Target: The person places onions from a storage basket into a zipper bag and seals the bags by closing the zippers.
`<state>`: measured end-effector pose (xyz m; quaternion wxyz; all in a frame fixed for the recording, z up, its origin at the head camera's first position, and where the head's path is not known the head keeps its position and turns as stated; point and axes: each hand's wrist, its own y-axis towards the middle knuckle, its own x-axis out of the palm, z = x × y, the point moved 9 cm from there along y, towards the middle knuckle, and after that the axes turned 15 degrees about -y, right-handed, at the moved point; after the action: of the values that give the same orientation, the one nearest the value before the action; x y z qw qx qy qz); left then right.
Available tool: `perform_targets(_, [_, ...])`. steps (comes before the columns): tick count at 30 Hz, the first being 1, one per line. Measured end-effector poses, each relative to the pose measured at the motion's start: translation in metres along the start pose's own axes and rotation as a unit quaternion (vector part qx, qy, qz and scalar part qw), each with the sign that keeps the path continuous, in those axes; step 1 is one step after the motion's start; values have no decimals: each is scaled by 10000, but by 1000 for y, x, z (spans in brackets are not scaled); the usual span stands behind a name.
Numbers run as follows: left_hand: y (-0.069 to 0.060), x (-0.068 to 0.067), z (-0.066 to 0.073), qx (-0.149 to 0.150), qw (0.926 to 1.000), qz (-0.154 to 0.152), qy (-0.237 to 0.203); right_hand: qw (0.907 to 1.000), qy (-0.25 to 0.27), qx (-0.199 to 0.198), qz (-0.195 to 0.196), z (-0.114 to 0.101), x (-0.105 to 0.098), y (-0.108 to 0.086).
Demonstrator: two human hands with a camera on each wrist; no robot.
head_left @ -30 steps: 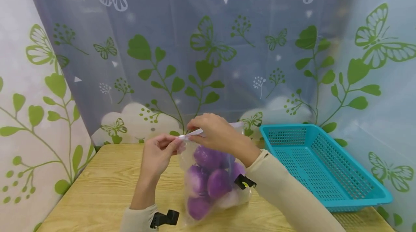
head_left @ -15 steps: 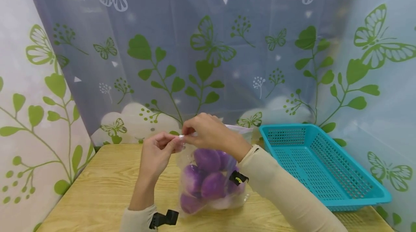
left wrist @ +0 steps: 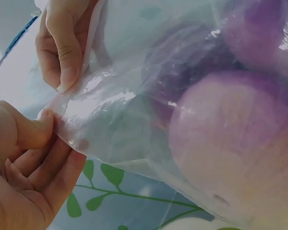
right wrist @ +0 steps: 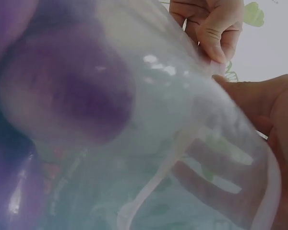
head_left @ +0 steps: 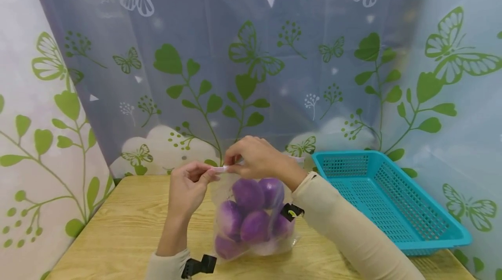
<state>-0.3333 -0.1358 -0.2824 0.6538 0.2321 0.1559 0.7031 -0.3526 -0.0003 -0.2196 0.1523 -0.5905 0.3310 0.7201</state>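
A clear zip bag (head_left: 262,249) with several round purple-and-white vegetables (head_left: 256,226) stands upright on the wooden table. At its top left corner my left hand (head_left: 190,188) pinches the edge between thumb and forefinger; the left wrist view has this hand (left wrist: 29,163) at lower left. Just right of it, my right hand (head_left: 259,160) pinches the white slider (head_left: 225,169) on the zip strip. A short stretch of strip shows between the two hands. In the right wrist view, fingers of my right hand (right wrist: 273,110) are partly seen through the plastic, and the bag's mouth looks parted there.
A turquoise perforated basket (head_left: 431,204) stands on the right of the table (head_left: 117,227), close beside my right sleeve. A patterned curtain (head_left: 251,53) with leaves and butterflies hangs behind and along both sides. Black camera mounts sit on both wrists.
My right hand has come left to the slider and then moved it a little right along the strip. The bag's lower part has shifted left. My left hand keeps hold of the corner.
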Motion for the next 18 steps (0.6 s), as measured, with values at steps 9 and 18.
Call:
perform_targets(9, [-2,1,1,-258,9979,-537,247,9996,14,-167,-228,-6,1,2])
perform_targets(18, [-2,-1,7,76,9996,-239,139,9985,-234,-364,-338,-19,0,10])
